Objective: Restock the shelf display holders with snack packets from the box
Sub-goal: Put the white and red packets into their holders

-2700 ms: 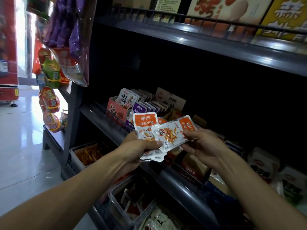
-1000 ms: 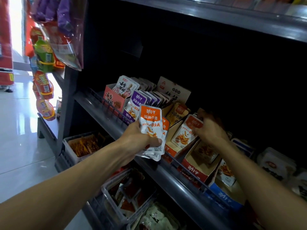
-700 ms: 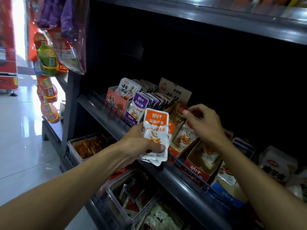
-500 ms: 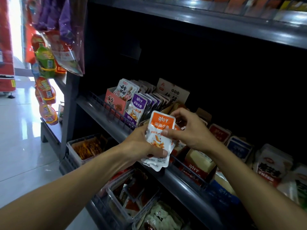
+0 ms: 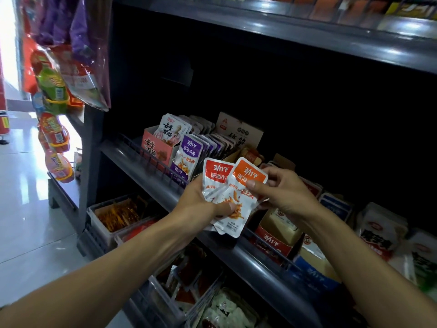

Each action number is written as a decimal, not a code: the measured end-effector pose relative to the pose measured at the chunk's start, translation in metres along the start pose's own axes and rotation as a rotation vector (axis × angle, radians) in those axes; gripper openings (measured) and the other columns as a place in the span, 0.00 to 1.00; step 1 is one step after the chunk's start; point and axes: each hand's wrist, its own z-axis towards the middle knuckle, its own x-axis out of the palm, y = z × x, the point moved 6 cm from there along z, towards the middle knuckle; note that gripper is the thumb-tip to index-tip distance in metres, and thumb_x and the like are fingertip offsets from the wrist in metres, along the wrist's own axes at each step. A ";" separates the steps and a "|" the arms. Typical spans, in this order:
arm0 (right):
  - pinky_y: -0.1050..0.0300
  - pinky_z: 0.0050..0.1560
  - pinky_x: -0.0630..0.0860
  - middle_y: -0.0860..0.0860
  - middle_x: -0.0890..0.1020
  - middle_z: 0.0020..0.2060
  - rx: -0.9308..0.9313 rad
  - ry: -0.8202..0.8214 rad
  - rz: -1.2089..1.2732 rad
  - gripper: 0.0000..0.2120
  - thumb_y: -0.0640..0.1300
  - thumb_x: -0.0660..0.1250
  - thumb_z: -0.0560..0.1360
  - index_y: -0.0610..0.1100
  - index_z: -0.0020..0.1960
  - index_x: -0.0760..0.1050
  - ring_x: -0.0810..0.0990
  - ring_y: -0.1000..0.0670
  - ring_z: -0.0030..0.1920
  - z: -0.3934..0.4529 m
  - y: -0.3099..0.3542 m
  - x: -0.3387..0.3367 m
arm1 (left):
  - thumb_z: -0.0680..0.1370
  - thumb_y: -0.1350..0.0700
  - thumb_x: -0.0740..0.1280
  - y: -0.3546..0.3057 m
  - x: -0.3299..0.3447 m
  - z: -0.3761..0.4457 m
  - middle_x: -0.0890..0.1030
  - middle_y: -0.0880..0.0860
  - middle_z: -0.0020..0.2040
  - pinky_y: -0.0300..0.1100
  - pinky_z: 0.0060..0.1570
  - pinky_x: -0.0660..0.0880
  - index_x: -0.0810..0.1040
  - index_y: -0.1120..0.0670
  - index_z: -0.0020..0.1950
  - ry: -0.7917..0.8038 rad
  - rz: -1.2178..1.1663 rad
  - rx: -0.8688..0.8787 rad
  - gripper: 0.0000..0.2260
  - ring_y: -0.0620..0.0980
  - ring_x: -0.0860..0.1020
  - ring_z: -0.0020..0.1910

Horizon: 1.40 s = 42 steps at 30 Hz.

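My left hand clasps the small stack of white-and-red foil snack packets while my right hand pinches the orange-topped packet off it, probably bound for the red cardboard holder at four o'clock.

The orange packet covers part of the red packet, and the left hand hides their lower left. Top-shelf goods above are blurred and cropped.
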 end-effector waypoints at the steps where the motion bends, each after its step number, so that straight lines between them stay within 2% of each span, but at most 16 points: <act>1: 0.58 0.36 0.81 0.48 0.87 0.41 0.007 0.003 0.015 0.11 0.41 0.73 0.73 0.40 0.53 0.76 0.86 0.49 0.43 0.000 0.000 -0.001 | 0.71 0.67 0.75 0.000 -0.001 0.000 0.86 0.52 0.50 0.54 0.50 0.81 0.76 0.53 0.58 -0.005 -0.003 0.001 0.19 0.52 0.85 0.48; 3: 0.61 0.36 0.80 0.47 0.86 0.42 0.021 0.003 0.036 0.10 0.39 0.73 0.73 0.41 0.53 0.77 0.86 0.49 0.43 -0.001 0.000 -0.005 | 0.71 0.64 0.76 0.001 -0.005 -0.001 0.86 0.52 0.50 0.56 0.52 0.80 0.76 0.53 0.58 -0.029 -0.007 0.004 0.18 0.53 0.85 0.49; 5: 0.62 0.37 0.79 0.47 0.85 0.44 0.035 0.000 0.037 0.09 0.38 0.72 0.74 0.42 0.53 0.77 0.86 0.50 0.44 -0.001 0.000 -0.009 | 0.71 0.64 0.76 0.001 -0.012 -0.002 0.86 0.54 0.49 0.56 0.52 0.80 0.77 0.56 0.58 -0.064 -0.054 0.004 0.17 0.55 0.85 0.48; 8: 0.61 0.38 0.80 0.47 0.85 0.43 0.084 0.015 0.087 0.09 0.37 0.71 0.75 0.42 0.54 0.77 0.86 0.51 0.43 -0.003 -0.001 -0.011 | 0.70 0.69 0.74 -0.001 -0.017 -0.004 0.86 0.56 0.48 0.48 0.44 0.83 0.77 0.60 0.57 -0.074 -0.121 0.007 0.17 0.55 0.85 0.46; 10: 0.59 0.38 0.82 0.47 0.86 0.42 0.150 0.043 0.181 0.09 0.37 0.69 0.76 0.41 0.56 0.76 0.86 0.51 0.43 -0.004 -0.004 -0.008 | 0.69 0.70 0.74 -0.003 -0.015 -0.005 0.86 0.57 0.48 0.45 0.43 0.82 0.77 0.61 0.56 -0.052 -0.138 0.009 0.17 0.55 0.85 0.45; 13: 0.53 0.45 0.84 0.43 0.86 0.46 0.246 0.076 0.367 0.12 0.36 0.66 0.77 0.38 0.61 0.76 0.86 0.45 0.49 -0.006 -0.008 -0.001 | 0.70 0.69 0.73 -0.005 -0.011 -0.006 0.85 0.60 0.49 0.49 0.47 0.81 0.77 0.63 0.57 -0.014 -0.204 -0.019 0.16 0.56 0.85 0.46; 15: 0.54 0.43 0.84 0.40 0.85 0.48 0.277 0.088 0.471 0.13 0.35 0.65 0.77 0.37 0.61 0.76 0.85 0.44 0.50 -0.007 -0.007 0.001 | 0.72 0.67 0.72 -0.007 -0.006 -0.006 0.85 0.61 0.51 0.50 0.48 0.82 0.78 0.62 0.58 0.038 -0.278 -0.061 0.15 0.58 0.84 0.48; 17: 0.57 0.40 0.83 0.41 0.85 0.46 0.285 0.083 0.534 0.12 0.33 0.64 0.77 0.36 0.61 0.76 0.85 0.45 0.48 -0.008 -0.006 0.001 | 0.74 0.64 0.70 -0.009 -0.005 -0.006 0.85 0.61 0.51 0.49 0.43 0.83 0.78 0.61 0.59 0.056 -0.334 -0.094 0.13 0.58 0.85 0.47; 21: 0.57 0.41 0.83 0.42 0.86 0.45 0.246 0.056 0.504 0.14 0.34 0.66 0.76 0.36 0.62 0.75 0.86 0.45 0.47 -0.008 -0.002 -0.004 | 0.76 0.61 0.69 -0.009 -0.004 -0.004 0.85 0.60 0.51 0.48 0.42 0.83 0.78 0.60 0.59 0.044 -0.354 -0.114 0.11 0.58 0.85 0.49; 25: 0.58 0.37 0.82 0.43 0.86 0.43 0.221 0.035 0.474 0.13 0.34 0.66 0.76 0.38 0.60 0.76 0.87 0.47 0.45 -0.011 0.002 -0.009 | 0.76 0.59 0.70 -0.008 -0.002 -0.001 0.85 0.60 0.52 0.49 0.43 0.83 0.79 0.59 0.58 0.047 -0.354 -0.118 0.12 0.58 0.85 0.49; 28: 0.59 0.34 0.82 0.44 0.86 0.40 0.181 -0.070 0.340 0.08 0.34 0.67 0.76 0.39 0.55 0.77 0.86 0.48 0.41 -0.011 0.006 -0.018 | 0.77 0.57 0.71 -0.005 -0.008 0.005 0.86 0.57 0.50 0.50 0.48 0.82 0.80 0.59 0.56 -0.055 -0.175 -0.087 0.10 0.55 0.85 0.47; 30: 0.59 0.34 0.81 0.45 0.84 0.41 0.134 -0.262 0.178 0.05 0.36 0.68 0.77 0.40 0.52 0.76 0.85 0.50 0.38 -0.007 0.009 -0.037 | 0.77 0.56 0.71 -0.002 -0.016 0.008 0.86 0.53 0.48 0.47 0.44 0.81 0.80 0.56 0.54 -0.134 -0.003 -0.071 0.08 0.52 0.85 0.45; 33: 0.63 0.36 0.73 0.49 0.81 0.44 0.045 -0.524 -0.121 0.08 0.41 0.71 0.76 0.42 0.53 0.76 0.79 0.54 0.37 0.000 0.018 -0.067 | 0.78 0.57 0.71 0.004 -0.027 0.009 0.86 0.51 0.47 0.45 0.43 0.80 0.80 0.55 0.55 -0.193 0.088 -0.061 0.07 0.50 0.85 0.44; 34: 0.62 0.38 0.72 0.50 0.79 0.45 0.006 -0.544 -0.222 0.09 0.42 0.70 0.77 0.44 0.56 0.76 0.77 0.55 0.38 0.004 0.021 -0.070 | 0.77 0.57 0.71 0.006 -0.030 0.009 0.86 0.51 0.47 0.45 0.43 0.80 0.80 0.56 0.56 -0.203 0.089 -0.062 0.08 0.50 0.85 0.44; 37: 0.57 0.47 0.70 0.49 0.78 0.51 -0.034 -0.500 -0.383 0.16 0.44 0.68 0.78 0.43 0.65 0.73 0.76 0.51 0.44 0.018 0.019 -0.066 | 0.77 0.58 0.71 0.011 -0.035 0.009 0.86 0.53 0.48 0.45 0.43 0.80 0.79 0.57 0.56 -0.219 0.061 -0.074 0.08 0.52 0.85 0.44; 42: 0.60 0.39 0.71 0.46 0.79 0.54 -0.026 -0.365 -0.551 0.20 0.43 0.69 0.78 0.44 0.69 0.69 0.77 0.51 0.43 0.040 0.001 -0.047 | 0.77 0.59 0.71 0.012 -0.036 0.008 0.86 0.53 0.48 0.49 0.47 0.81 0.80 0.56 0.55 -0.217 0.042 -0.078 0.07 0.53 0.85 0.45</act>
